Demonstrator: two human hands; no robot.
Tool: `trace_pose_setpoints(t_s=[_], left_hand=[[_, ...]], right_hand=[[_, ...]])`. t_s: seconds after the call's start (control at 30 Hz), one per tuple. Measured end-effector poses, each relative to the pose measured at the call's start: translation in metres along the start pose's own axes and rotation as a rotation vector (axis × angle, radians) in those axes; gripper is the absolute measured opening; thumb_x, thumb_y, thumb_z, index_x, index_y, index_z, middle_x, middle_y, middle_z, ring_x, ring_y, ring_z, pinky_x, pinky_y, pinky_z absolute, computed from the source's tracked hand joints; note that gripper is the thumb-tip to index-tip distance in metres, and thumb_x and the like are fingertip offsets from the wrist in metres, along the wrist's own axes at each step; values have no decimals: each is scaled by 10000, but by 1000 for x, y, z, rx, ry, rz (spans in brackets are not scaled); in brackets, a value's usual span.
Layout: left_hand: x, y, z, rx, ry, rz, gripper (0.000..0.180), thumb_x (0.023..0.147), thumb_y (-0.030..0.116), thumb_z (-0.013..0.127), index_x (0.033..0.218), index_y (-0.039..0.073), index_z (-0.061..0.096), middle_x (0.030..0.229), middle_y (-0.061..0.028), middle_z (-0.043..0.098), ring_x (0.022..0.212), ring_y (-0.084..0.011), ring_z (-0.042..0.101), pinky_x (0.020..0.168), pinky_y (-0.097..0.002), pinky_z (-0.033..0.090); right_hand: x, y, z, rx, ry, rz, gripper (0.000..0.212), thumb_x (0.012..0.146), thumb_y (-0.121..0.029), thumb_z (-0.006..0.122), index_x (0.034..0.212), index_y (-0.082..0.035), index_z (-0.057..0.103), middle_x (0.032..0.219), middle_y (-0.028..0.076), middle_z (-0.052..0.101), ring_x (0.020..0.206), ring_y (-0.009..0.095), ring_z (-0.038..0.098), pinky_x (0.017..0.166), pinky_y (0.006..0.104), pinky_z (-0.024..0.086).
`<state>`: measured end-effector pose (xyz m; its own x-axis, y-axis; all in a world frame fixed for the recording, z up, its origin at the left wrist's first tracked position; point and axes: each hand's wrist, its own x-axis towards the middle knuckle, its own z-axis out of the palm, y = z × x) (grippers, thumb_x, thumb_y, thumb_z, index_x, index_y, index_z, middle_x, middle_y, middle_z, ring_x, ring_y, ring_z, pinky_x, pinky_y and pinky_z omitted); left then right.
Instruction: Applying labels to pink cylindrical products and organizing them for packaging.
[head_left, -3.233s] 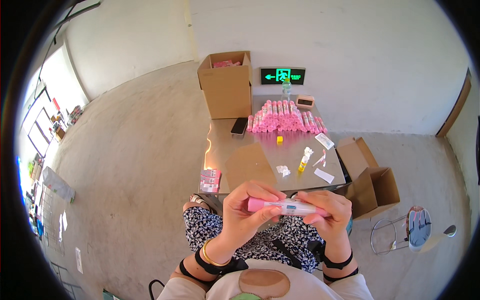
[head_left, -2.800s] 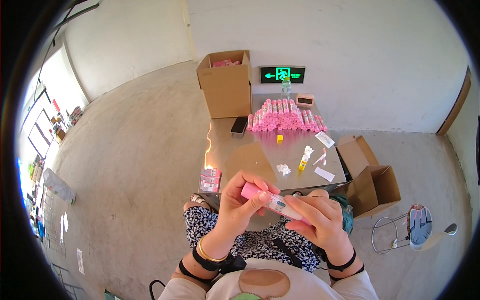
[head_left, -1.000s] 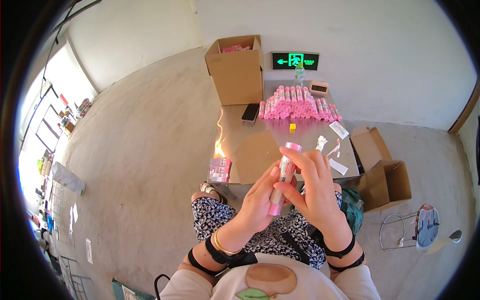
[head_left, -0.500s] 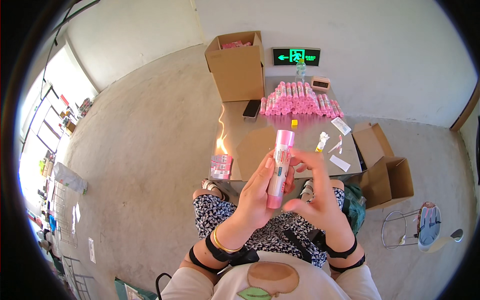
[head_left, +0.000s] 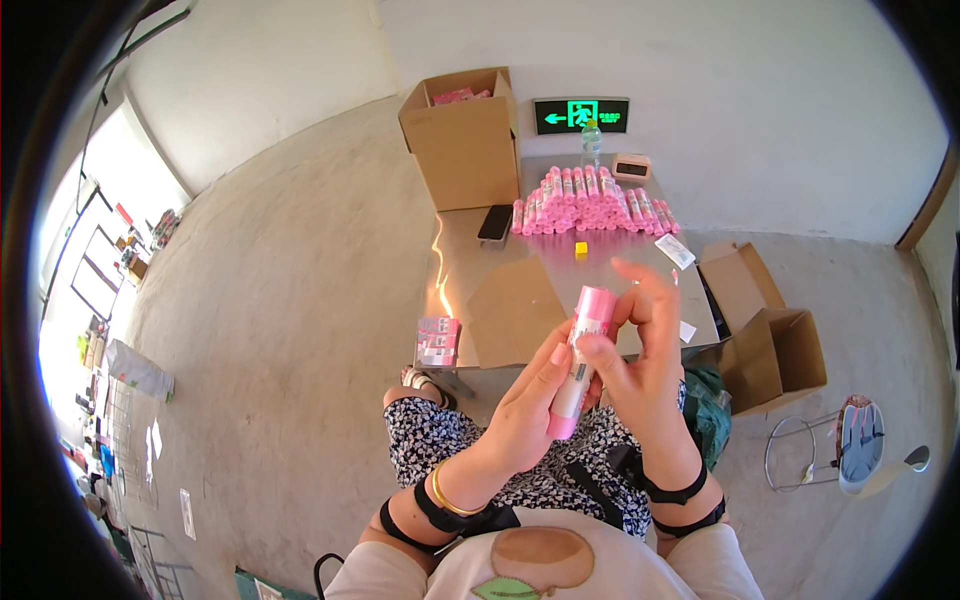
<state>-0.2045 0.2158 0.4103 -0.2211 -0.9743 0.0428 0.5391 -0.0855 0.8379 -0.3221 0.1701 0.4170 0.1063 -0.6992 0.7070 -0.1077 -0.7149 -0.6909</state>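
A pink-and-white glue stick (head_left: 572, 392) with a pink cap is held tilted above my lap, its top leaning right. My left hand (head_left: 520, 412) is closed round its lower half, thumb along the label. At the upper half, the thumb of my right hand (head_left: 648, 375) presses on the tube. The other right fingers are bent beside the cap, partly hidden, with the index finger raised. Beyond my hands, many similar glue sticks lie in a pile (head_left: 580, 205) at the back of the metal table (head_left: 460, 255). A small yellow cube (head_left: 581, 248) sits before the pile.
On the table are a cardboard sheet (head_left: 510, 315), pink-white packs (head_left: 438, 342), a phone (head_left: 494, 224), a bottle (head_left: 591, 145), a small clock (head_left: 632, 168) and a white card (head_left: 675, 251). A tall carton (head_left: 462, 150) stands back left, an open carton (head_left: 770, 365) right, a stool (head_left: 860, 445) farther right.
The glue stick has moved slightly right and down and leans more to the right. My right hand has gone from open beside it to touching it with thumb and fingers.
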Motion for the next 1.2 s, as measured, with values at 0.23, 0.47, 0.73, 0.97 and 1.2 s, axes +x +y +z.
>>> trace_pose_setpoints(t_s=[0.23,0.47,0.73,0.97,1.2], left_hand=[[4,-7,-13,14,-132,-29,465,992,369,301,1273,11,397,803,-66,499,703,-128,434,669,-264,360],[13,-5,-25,-22,-179,-40,501,967,399,325,1252,0,426,799,-65,531,684,-116,446,648,-248,366],[23,-15,-42,-76,-234,-53,552,963,440,316,1264,-5,440,814,-66,547,693,-109,456,654,-236,374],[27,-21,-53,39,-354,49,560,924,418,506,1308,19,424,885,-42,547,728,-88,460,662,-228,368],[31,-8,-51,271,-374,139,473,844,169,661,1243,4,467,1035,-71,568,951,-147,533,833,-283,412]], right_hand=[[14,12,-19,145,119,210,243,954,-152,490,1167,-34,494,576,-30,395,501,43,375,487,204,294],[4,27,-25,229,64,265,184,956,-150,486,1081,-33,552,678,-29,448,614,38,421,561,190,341],[2,30,-22,366,-33,292,186,910,-93,555,1079,-15,551,754,-30,478,711,49,447,670,194,372],[-4,49,-28,620,1,506,202,928,-109,539,1109,-17,531,743,-34,470,662,39,439,606,177,358],[-8,51,-35,581,-41,533,208,950,-151,505,1119,-32,528,708,-44,455,625,35,398,571,179,321]])
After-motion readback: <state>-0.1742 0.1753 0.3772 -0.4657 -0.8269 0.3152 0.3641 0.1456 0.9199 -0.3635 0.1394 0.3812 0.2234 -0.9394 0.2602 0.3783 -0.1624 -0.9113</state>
